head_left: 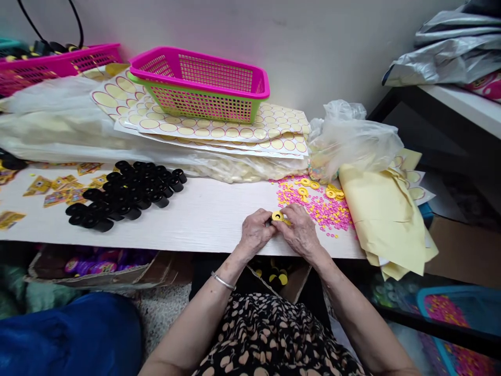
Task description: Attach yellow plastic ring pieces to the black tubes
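Yellow flat ring [277, 215] pinched by left hand [255, 233] and right hand [300, 233], beside tiny pink beads [326, 210].

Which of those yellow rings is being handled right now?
The yellow ring pinched between the left hand and right hand at the front edge of the table. The other rings lie loose among the pink beads behind.
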The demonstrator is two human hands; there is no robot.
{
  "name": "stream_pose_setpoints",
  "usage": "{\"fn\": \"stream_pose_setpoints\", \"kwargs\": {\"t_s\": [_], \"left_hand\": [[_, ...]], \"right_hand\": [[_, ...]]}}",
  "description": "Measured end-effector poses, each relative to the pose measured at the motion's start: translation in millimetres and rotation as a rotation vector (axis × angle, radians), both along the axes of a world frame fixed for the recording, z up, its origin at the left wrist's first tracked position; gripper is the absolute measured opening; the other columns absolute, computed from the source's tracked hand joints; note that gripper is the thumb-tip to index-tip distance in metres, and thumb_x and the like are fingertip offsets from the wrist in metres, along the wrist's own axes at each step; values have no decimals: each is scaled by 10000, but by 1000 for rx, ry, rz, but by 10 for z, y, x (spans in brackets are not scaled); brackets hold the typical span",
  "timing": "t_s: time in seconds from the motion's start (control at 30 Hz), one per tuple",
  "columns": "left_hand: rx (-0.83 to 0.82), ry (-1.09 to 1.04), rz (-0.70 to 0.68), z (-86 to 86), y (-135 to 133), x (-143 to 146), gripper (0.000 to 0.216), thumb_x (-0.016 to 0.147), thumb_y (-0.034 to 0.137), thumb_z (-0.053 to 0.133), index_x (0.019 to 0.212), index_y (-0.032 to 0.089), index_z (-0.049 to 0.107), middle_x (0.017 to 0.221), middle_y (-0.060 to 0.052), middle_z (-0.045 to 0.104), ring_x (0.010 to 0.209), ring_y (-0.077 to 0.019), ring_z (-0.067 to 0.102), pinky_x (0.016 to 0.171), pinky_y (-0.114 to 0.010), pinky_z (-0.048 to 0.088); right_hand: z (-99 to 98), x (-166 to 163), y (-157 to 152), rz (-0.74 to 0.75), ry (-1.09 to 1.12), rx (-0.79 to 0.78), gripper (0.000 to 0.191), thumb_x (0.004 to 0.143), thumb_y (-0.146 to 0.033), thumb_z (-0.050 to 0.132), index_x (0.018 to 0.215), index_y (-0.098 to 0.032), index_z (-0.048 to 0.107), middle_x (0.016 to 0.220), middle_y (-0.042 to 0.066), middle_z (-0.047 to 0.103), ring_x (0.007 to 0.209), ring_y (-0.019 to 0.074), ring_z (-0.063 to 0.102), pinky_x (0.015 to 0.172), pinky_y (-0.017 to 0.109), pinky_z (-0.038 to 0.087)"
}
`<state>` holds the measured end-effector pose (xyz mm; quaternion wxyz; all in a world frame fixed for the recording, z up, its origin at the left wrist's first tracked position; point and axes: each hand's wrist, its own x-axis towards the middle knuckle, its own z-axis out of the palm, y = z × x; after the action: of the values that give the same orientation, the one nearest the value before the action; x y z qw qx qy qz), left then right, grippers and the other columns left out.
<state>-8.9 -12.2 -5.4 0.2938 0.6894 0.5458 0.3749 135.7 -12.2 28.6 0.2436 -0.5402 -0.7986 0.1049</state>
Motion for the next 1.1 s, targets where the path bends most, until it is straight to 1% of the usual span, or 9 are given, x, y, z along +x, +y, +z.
{"fn": "stream_pose_setpoints", "kwargs": {"t_s": [0.17, 0.37, 0.43, 0.53, 0.6, 0.67, 0.8, 0.9, 1.1], "left_hand": [[-3, -14, -12, 3, 3, 8, 100, 688, 234, 597, 762, 200, 655, 683, 16, 551, 663, -118, 499, 601, -229, 364], [-35, -106, -44, 39, 27, -62, 150, 648, 173, 583, 768, 186, 672, 711, 0, 576, 651, -114, 497, 600, -228, 378], [-118, -283, -29, 61, 54, -98, 198, 653, 174, 575, 824, 161, 674, 705, -8, 590, 606, -104, 492, 563, -224, 380], [-354, -536, 19, 106, 99, -86, 249, 729, 327, 565, 805, 116, 671, 554, 6, 545, 464, -88, 438, 439, -217, 321], [-438, -586, 32, 130, 120, -29, 338, 737, 425, 567, 722, 105, 676, 525, 2, 543, 429, -80, 418, 408, -217, 289], [-435, -575, 50, 136, 131, 35, 341, 708, 437, 604, 706, 107, 694, 606, -23, 608, 475, -85, 464, 433, -215, 320], [-390, -548, 86, 102, 131, 97, 312, 713, 408, 608, 790, 126, 717, 764, -54, 671, 611, -117, 552, 516, -219, 392], [-371, -521, 100, 86, 117, 106, 323, 734, 418, 582, 788, 128, 711, 781, -50, 666, 599, -111, 541, 511, -220, 390], [-321, -445, 187, 74, 76, 187, 361, 783, 446, 511, 818, 133, 687, 700, -37, 648, 619, -127, 541, 527, -228, 397]], "right_hand": [[32, -7, 12, 18, 17, -48, 148, 807, -306, 553, 890, -195, 605, 956, 74, 567, 913, 220, 505, 777, 329, 412], [42, -11, 26, 6, 122, -146, 122, 802, -297, 555, 850, -192, 594, 870, 33, 554, 779, 165, 532, 696, 280, 413], [28, -21, 25, 9, 162, -154, 115, 796, -290, 564, 843, -188, 588, 860, 32, 558, 768, 162, 536, 688, 276, 410], [3, -56, 12, 6, 243, -162, 100, 792, -259, 557, 843, -178, 586, 824, 34, 577, 756, 161, 540, 683, 276, 409], [-11, -86, -1, -12, 321, -177, 102, 786, -248, 554, 840, -171, 593, 804, 34, 596, 760, 162, 546, 696, 284, 414], [-21, -108, -13, -45, 434, -212, 117, 773, -264, 567, 831, -170, 604, 799, 30, 615, 763, 160, 553, 708, 291, 425], [-34, -111, -10, -70, 797, -469, 202, 713, -346, 631, 819, -177, 592, 674, -12, 614, 602, 121, 558, 572, 253, 456], [-56, -121, 15, -115, 1069, -701, 299, 709, -444, 621, 801, -166, 561, 567, -20, 595, 462, 101, 549, 452, 221, 458], [-137, -225, 39, -263, 1302, -832, 331, 672, -474, 636, 767, -170, 547, 517, -28, 590, 371, 92, 541, 355, 183, 444]]}}
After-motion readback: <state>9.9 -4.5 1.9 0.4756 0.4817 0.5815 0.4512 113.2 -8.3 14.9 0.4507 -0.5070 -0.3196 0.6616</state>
